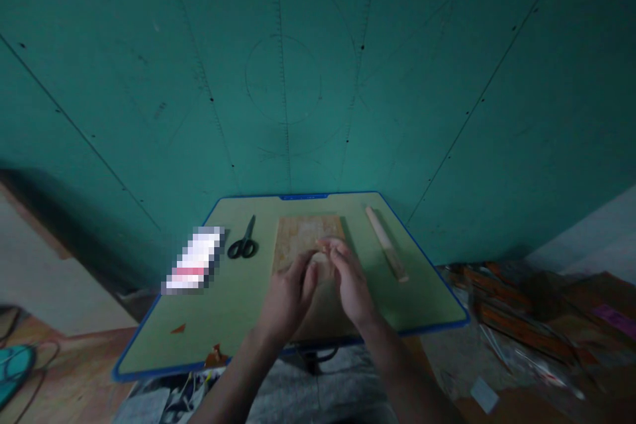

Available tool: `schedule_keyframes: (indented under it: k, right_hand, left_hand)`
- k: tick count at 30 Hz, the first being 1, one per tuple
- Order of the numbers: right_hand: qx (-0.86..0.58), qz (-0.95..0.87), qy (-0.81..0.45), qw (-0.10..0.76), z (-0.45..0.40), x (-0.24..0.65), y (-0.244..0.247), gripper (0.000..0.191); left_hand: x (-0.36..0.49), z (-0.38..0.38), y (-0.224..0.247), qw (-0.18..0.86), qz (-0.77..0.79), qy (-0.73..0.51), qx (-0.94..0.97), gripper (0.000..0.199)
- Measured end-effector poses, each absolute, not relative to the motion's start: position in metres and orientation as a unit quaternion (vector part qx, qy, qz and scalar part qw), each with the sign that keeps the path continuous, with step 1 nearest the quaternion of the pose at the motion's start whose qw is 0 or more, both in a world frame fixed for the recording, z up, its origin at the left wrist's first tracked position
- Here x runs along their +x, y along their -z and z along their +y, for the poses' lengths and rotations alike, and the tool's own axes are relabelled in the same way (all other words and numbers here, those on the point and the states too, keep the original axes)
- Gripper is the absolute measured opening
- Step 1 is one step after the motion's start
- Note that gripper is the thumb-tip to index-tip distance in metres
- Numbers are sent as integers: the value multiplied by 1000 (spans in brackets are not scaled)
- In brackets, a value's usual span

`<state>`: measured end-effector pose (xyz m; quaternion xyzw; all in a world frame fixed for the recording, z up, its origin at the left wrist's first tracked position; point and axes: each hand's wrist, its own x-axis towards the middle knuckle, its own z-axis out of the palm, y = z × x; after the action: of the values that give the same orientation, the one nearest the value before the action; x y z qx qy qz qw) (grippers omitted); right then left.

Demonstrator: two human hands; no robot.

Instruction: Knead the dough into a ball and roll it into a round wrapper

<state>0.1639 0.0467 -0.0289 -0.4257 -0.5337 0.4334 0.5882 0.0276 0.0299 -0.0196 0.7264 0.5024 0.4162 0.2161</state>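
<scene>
A green wall [298, 86] marked with drawn circles, ruled lines and dark dots rises behind a low pale-green table [238, 308] edged in blue. On the table lies a wooden board [301, 232], its near part darkened and partly covered by the person's arms. Above it, the left hand [291, 288] and the right hand [352, 278] meet, curled inward, thumbs and fingers pinching a small pale piece [322, 258] between them. Fingers cover much of that piece, so its full shape and material cannot be made out.

Left of the board lie black-handled scissors [243, 247], blades pointing toward the wall; further left, a white and pink item [193, 262] is pixelated beyond reading. A wooden stick [386, 243] lies slantwise to the right. A small orange scrap [178, 329] rests near the table's left front.

On the floor at right, clear plastic wrapping [517, 344] lies among orange-brown pieces; blur and dimness hide whether it encloses them. At lower left, a teal round object [14, 371] is cut off by the picture's edge.
</scene>
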Motion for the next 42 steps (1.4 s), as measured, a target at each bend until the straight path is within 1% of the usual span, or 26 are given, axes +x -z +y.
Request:
schedule_keyframes:
  k: [3,6,9,11,17,20,24,27,30,33,36,38,40,42]
  right_hand:
    - [-391,-610,-451,521,32,176,24,34]
    - [-373,-639,-453,498,24,181,18,35]
    - [-363,-647,-426,518,18,180,18,32]
    - [-364,-644,-398,542,15,178,20,29]
    - [-364,-664,-269,596,9,174,25,24]
    - [-354,-667,-250,605,11,175,20,22]
    - [-369,-621,-307,619,13,176,11,19]
    - [-370,-600,-339,623,12,177,10,17]
    - [-363,-620,-341,606,11,180,14,19]
    - [-358,-662,-349,559,10,188,16,28]
    - [-334,-701,-410,479,9,197,16,40]
    - [-330,-698,-453,446,8,201,17,47]
    - [-339,-677,-479,445,8,203,17,47]
    - [-348,-661,-484,456,7,202,17,41]
  left_hand:
    - [24,26,13,228,483,-443,720,35]
    - [24,20,8,227,449,-459,732,31]
    - [26,15,6,219,429,-468,741,28]
    - [27,12,6,231,423,-470,739,28]
    - [31,9,8,303,432,-482,699,32]
    - [33,8,8,353,440,-498,659,36]
    - [30,6,8,362,420,-515,654,36]
    - [24,4,8,342,404,-487,695,46]
    - [21,4,8,308,415,-464,719,39]
    - [22,5,8,302,415,-472,716,33]
    - [22,5,9,364,417,-479,681,34]
    - [22,5,9,418,419,-480,648,37]
    - [21,3,9,456,413,-466,636,41]
    - [19,2,7,479,402,-439,645,46]
